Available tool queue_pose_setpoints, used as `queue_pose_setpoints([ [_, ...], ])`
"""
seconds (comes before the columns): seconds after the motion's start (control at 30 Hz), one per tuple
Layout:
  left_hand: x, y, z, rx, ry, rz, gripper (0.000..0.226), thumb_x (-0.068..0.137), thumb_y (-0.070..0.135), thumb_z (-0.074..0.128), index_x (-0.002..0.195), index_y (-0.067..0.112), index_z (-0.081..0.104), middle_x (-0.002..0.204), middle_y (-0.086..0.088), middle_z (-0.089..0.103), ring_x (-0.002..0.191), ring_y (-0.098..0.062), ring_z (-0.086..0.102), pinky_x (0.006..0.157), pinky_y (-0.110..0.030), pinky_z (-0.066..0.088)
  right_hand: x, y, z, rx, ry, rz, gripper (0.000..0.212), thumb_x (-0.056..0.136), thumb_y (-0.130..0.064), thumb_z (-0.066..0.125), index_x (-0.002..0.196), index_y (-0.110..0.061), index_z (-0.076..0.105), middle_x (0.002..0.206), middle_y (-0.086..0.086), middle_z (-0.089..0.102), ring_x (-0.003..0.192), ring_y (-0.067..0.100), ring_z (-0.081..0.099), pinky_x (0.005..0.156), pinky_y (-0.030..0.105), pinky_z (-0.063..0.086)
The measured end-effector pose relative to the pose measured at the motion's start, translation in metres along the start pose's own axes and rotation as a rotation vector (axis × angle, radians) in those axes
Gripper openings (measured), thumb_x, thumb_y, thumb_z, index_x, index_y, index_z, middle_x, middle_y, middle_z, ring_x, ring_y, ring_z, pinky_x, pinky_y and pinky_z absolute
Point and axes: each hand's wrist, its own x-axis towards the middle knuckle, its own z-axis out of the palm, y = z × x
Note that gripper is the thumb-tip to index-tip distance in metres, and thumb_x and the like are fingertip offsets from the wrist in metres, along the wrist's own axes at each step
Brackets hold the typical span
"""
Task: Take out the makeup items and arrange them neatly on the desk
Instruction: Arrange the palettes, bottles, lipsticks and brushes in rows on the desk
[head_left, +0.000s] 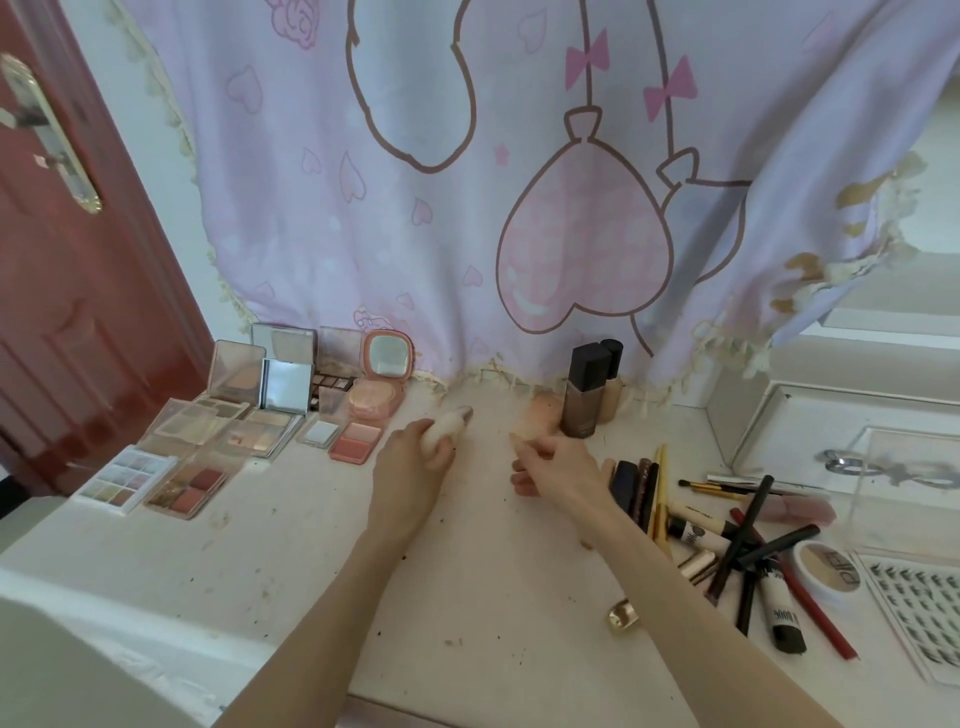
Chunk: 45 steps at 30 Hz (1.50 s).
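near the desk front edge, loose pens and tubes lie right of the right hand, its fingers curled round a peach sponge. left of it, the left hand grips a pale blurred sponge. palettes sit farther left, a dark bottle behind.
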Motion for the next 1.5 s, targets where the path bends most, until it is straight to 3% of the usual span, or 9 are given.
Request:
queue_pose_setpoints([
  [0.13,-0.008,0.006,-0.016,-0.569,0.027,-0.343,0.028,0.093,0.025,0.047,0.074,0.010,0.061,0.077,-0.006,0.057,0.079,-0.022,0.053,0.076,-0.042,0.048,-0.010,-0.013,0.021,0.150,-0.176,0.098,0.025,0.091,-0.038,0.055,0.105,-0.017,0.051,0.091,0.005,0.067,0.075,0.015,0.067,0.060,0.023,0.053],
  [0.37,-0.025,0.036,-0.034,-0.787,-0.064,-0.216,0.020,0.095,0.028,0.047,0.098,0.022,0.065,0.095,0.005,0.066,0.090,-0.008,0.058,0.077,-0.020,0.044,-0.013,-0.036,0.023,0.554,-0.309,-0.003,0.018,0.092,-0.027,0.057,0.102,-0.013,0.062,0.094,0.002,0.069,0.079,0.011,0.064,0.062,0.021,0.050],
  [0.53,-0.017,0.038,-0.057,-0.588,-0.193,0.017,0.026,0.087,0.028,0.060,0.113,0.023,0.056,0.110,0.014,0.058,0.103,-0.003,0.053,0.079,-0.013,0.041,-0.011,-0.043,0.000,0.674,-0.356,0.011,0.021,0.094,-0.022,0.051,0.111,-0.010,0.056,0.109,0.014,0.062,0.090,0.026,0.063,0.060,0.031,0.055],
  [0.67,-0.009,0.045,-0.081,-0.438,-0.283,0.374,0.041,0.082,0.031,0.061,0.121,0.034,0.048,0.128,0.020,0.044,0.112,0.010,0.044,0.086,-0.006,0.039,-0.015,-0.051,-0.018,0.593,-0.593,0.037,0.040,0.080,-0.038,0.058,0.109,-0.010,0.057,0.076,0.009,0.064,0.062,0.019,0.057,0.049,0.023,0.047],
  [0.77,-0.009,0.051,-0.085,-0.387,-0.286,0.519,0.028,0.083,0.020,0.064,0.105,0.034,0.055,0.111,0.014,0.053,0.095,0.006,0.050,0.082,-0.007,0.039,-0.016,-0.054,-0.022,0.589,-0.692,0.039,0.048,0.078,-0.043,0.055,0.109,-0.007,0.054,0.069,0.012,0.057,0.041,0.011,0.042,0.035,0.016,0.033],
  [1.07,0.003,0.052,-0.094,-0.385,-0.463,0.405,0.028,0.078,0.005,0.069,0.091,0.028,0.062,0.089,-0.001,0.055,0.080,-0.003,0.051,0.075,-0.013,0.042,-0.025,-0.047,-0.023,0.479,-0.694,-0.056,0.041,0.077,-0.041,0.055,0.096,-0.005,0.057,0.069,0.010,0.053,0.044,0.012,0.042,0.039,0.018,0.035],
  [1.27,0.003,0.053,-0.086,-0.250,-0.178,0.163,0.025,0.097,0.030,0.039,0.084,0.021,0.058,0.058,0.001,0.056,0.040,-0.004,0.049,0.045,-0.011,0.035,-0.024,-0.051,-0.014,0.020,-0.410,-0.441,0.023,0.086,-0.027,0.064,0.108,-0.024,0.056,0.090,0.001,0.062,0.061,0.013,0.061,0.048,0.021,0.046],
  [1.43,-0.004,0.051,-0.099,-0.430,-0.386,0.333,0.022,0.091,0.017,0.053,0.110,0.027,0.056,0.110,0.008,0.061,0.092,-0.001,0.059,0.066,-0.009,0.042,-0.020,-0.044,-0.022,0.325,-0.527,-0.209,0.036,0.078,-0.038,0.065,0.105,-0.014,0.061,0.076,0.004,0.064,0.056,0.016,0.057,0.046,0.023,0.042],
  [1.5,-0.006,0.050,-0.101,-0.426,-0.448,0.385,0.026,0.086,0.006,0.061,0.108,0.021,0.061,0.108,-0.001,0.064,0.092,-0.005,0.060,0.073,-0.011,0.045,-0.017,-0.044,-0.023,0.521,-0.585,-0.039,0.042,0.071,-0.038,0.067,0.102,-0.010,0.062,0.071,0.002,0.066,0.058,0.013,0.059,0.044,0.020,0.043],
])
